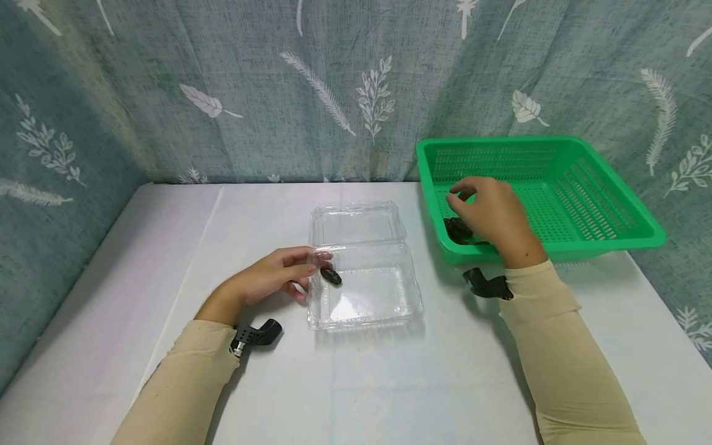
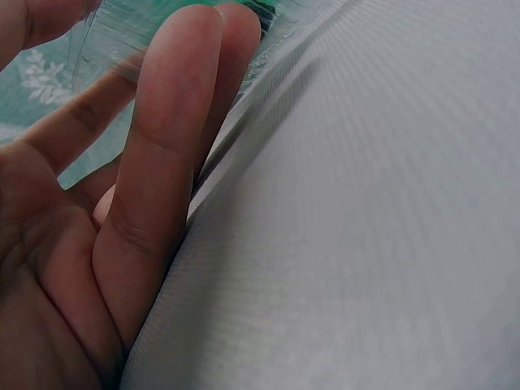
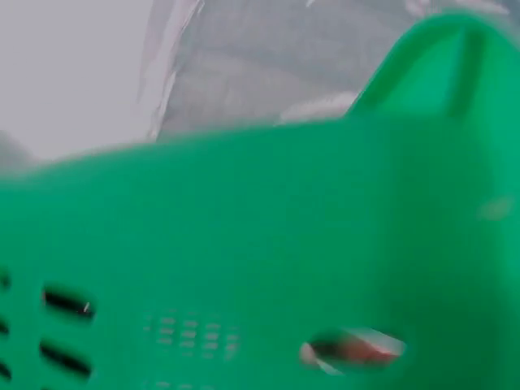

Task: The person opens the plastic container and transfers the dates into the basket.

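My left hand (image 1: 278,272) pinches the left wall of a clear plastic clamshell box (image 1: 369,303), with its lid standing open toward the back. One dark brown, glossy, date-like fruit (image 1: 331,275) lies inside the box near that wall, close to the fingertips. In the left wrist view, fingers (image 2: 166,122) extend beside the box's edge, low over the cloth. Over the front left corner of a green plastic basket (image 1: 556,250) is my right hand (image 1: 492,210), fingers bent and a gap between thumb and index finger. Several similar dark fruits (image 1: 457,230) lie below it, partly hidden.
A white cloth covers the table (image 1: 278,395). Grey-green curtain (image 1: 250,93) with white leaf patterns hangs behind and at the sides. The basket's slotted wall (image 3: 244,244) fills much of the right wrist view. Black wrist mounts (image 1: 258,334) stick out from both sleeves.
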Demonstrator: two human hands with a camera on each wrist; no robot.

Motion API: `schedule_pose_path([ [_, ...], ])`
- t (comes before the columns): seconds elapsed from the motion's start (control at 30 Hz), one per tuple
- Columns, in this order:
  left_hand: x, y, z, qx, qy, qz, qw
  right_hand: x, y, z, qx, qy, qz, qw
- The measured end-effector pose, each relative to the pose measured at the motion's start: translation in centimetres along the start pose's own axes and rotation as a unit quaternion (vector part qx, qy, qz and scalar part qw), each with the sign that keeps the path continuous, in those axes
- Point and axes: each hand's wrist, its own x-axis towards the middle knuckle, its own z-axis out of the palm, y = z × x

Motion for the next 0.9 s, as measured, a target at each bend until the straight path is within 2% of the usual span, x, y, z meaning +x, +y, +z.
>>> schedule_pose_path([
  [0.13, 0.0, 0.0, -0.1, 0.001, 0.002, 0.001, 1.0, -0.4, -1.5, 0.4, 0.039, 0.056, -0.038, 0.997],
  [0.27, -0.1, 0.0, -0.1, 0.003, 0.001, -0.002, 1.0, -1.0, -2.9, 1.1, 0.084, 0.101, -0.081, 0.988],
  [0.5, -0.1, 0.2, 0.0, -0.002, 0.002, -0.001, 1.0, -2.1, -5.4, 2.6, 0.131, 0.122, -0.158, 0.9711],
  [0.6, 0.0, 0.2, 0.1, -0.005, 0.0, -0.001, 1.0, -2.7, -6.4, 3.5, 0.144, 0.106, -0.182, 0.967],
  [0.7, 0.0, 0.2, 0.1, -0.003, -0.001, -0.003, 1.0, -3.2, -7.3, 4.5, 0.153, 0.065, -0.192, 0.9672],
  [0.8, 0.0, 0.2, 0.1, 0.004, 0.001, -0.006, 1.0, -3.7, -7.9, 5.2, 0.163, 0.018, -0.183, 0.9693],
  [0.9, 0.0, 0.2, 0.1, 0.007, 0.003, -0.008, 0.9999, -4.1, -8.4, 5.3, 0.168, -0.007, -0.171, 0.9709],
])
